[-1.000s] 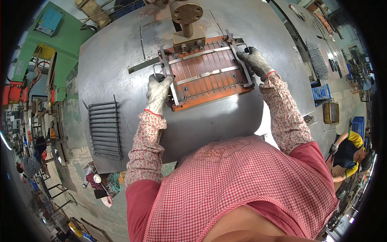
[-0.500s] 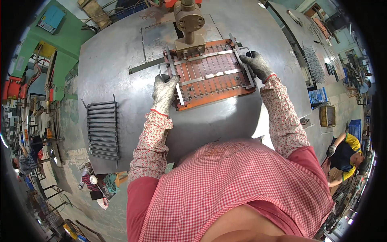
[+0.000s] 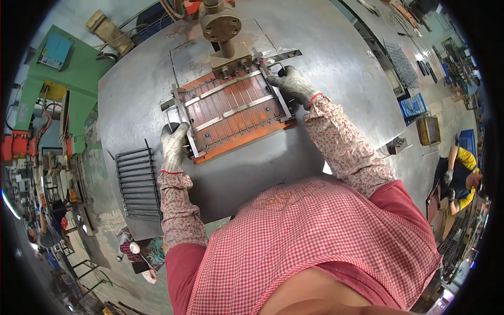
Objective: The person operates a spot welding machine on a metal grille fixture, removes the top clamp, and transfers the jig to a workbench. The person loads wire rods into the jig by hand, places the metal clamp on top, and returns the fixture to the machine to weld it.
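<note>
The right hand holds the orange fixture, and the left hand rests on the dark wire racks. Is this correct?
Not quite: the left hand is not on the dark wire racks; the head view shows it at the left end of the orange fixture. The right hand does hold it.

My left hand (image 3: 174,144) is gloved and curled, its dark fingertips (image 3: 169,127) bent over and partly hidden, the thumb side to their right. Directly behind those fingers sits my left wrist (image 3: 172,169), nearly straight, and my left forearm (image 3: 181,205) runs back toward me. My right hand (image 3: 294,86), also gloved, reaches farther out, curled with its knuckles bent. Behind and right of its fingers lie my right wrist (image 3: 314,100) and my right forearm (image 3: 346,142), which slants back and outward.
</note>
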`<state>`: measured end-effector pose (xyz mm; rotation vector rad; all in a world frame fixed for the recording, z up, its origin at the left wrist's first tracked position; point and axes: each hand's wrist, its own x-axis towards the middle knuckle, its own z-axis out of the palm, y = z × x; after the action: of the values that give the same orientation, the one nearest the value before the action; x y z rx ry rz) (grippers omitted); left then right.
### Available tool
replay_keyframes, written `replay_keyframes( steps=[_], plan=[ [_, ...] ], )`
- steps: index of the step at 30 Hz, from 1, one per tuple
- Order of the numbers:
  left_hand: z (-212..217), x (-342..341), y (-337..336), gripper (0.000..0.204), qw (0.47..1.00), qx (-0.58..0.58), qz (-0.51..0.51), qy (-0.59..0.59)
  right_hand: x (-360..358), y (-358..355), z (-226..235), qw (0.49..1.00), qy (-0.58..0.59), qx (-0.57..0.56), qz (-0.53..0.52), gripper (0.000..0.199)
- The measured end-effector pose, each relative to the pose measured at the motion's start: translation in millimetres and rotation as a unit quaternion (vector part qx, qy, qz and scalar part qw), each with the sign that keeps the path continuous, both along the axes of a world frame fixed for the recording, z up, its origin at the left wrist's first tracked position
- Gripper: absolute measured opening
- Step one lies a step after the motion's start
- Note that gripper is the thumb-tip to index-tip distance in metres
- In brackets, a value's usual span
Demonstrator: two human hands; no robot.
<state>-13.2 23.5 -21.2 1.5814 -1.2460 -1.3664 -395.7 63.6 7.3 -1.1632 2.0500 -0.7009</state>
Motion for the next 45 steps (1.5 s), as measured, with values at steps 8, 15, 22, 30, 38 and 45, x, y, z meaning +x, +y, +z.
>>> replay_keyframes(
  steps=[8, 15, 22, 30, 38, 45],
  plan=[
    [-10, 0, 2, 0.026, 0.999, 0.001, 0.042, 0.035, -9, -3, -7, 0.999, -0.010, -0.002, 0.038, 0.071],
    [27, -11, 27, 0.030, 0.997, 0.044, 0.067, -0.012, 0, 15, 27, 0.999, -0.011, 0.010, 0.030, 0.102],
    [-3, 7, 99, 0.048, 0.991, 0.000, -0.050, -0.126, 10, 98, 27, 0.980, 0.167, 0.060, 0.091, 0.078],
    [47, -55, 34, 0.060, 0.793, -0.112, -0.102, -0.590, -25, 134, 55, 0.918, -0.329, -0.221, -0.002, 0.046],
    [36, -57, 28, 0.056, 0.787, -0.100, -0.075, -0.605, -190, 225, 63, 0.876, -0.263, -0.335, -0.227, 0.047],
    [21, -49, 28, 0.045, 0.835, -0.220, -0.006, -0.505, -216, 205, -15, 0.911, 0.269, -0.116, -0.290, 0.052]
  ],
)
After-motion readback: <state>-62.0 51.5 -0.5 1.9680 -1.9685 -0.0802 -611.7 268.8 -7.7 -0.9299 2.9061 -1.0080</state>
